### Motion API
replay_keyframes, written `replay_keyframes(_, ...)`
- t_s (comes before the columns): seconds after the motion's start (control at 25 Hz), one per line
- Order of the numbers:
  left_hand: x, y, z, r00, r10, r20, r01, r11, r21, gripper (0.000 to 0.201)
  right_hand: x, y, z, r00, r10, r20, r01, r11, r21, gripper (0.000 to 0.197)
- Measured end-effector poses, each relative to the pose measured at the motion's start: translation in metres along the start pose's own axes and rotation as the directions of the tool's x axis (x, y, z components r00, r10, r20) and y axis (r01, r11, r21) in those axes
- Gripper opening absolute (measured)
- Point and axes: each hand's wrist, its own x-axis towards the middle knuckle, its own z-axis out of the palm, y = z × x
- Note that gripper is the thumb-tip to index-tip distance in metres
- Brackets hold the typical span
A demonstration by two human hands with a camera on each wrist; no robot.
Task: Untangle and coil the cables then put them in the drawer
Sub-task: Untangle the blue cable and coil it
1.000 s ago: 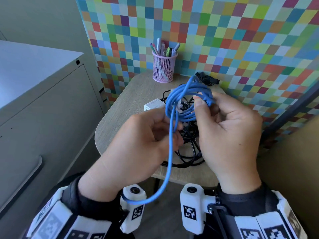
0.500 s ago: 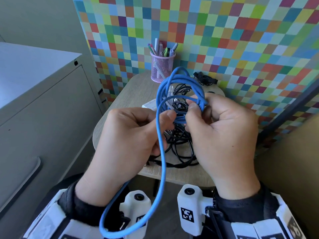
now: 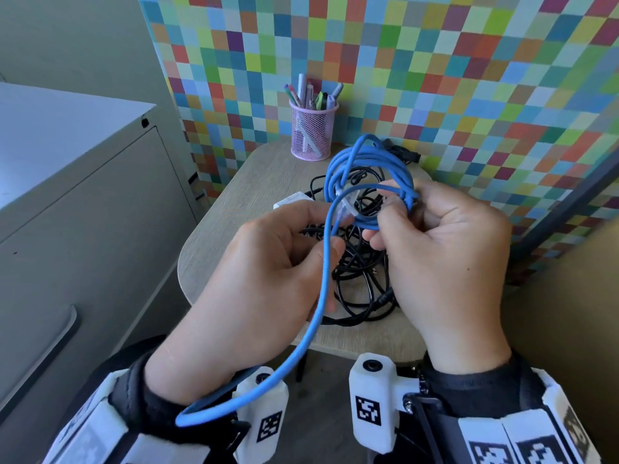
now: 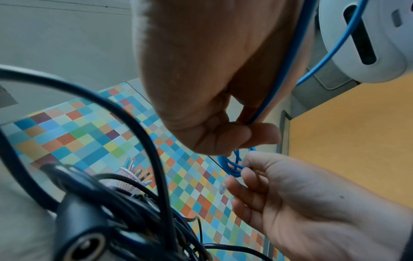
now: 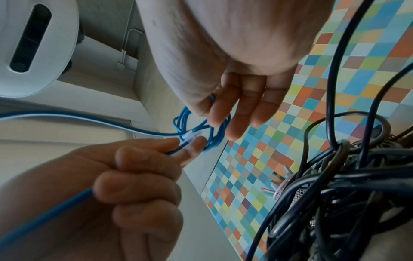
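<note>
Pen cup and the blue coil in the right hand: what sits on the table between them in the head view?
Mostly bare tabletop. The pen cup stands clear; the blue cable is lifted above the black cables.

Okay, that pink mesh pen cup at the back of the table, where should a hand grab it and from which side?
Grip the pink mesh pen cup around its lower wall, coming from the left side. Pens stick up out of its top, so a grasp from above is blocked, and the black cables and blue cable crowd its right front. It stands upright on the table, so fingers can wrap the round wall.
</note>
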Motion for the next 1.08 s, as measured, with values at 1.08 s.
replay_keyframes(1.08,0.015,-0.018,-0.028,0.899,0.297,-0.323,-0.28,0.955,0.097,0.041,-0.012,-0.035,0.001,0.828,0.07,0.556,-0.256,0.929,0.265,0.068)
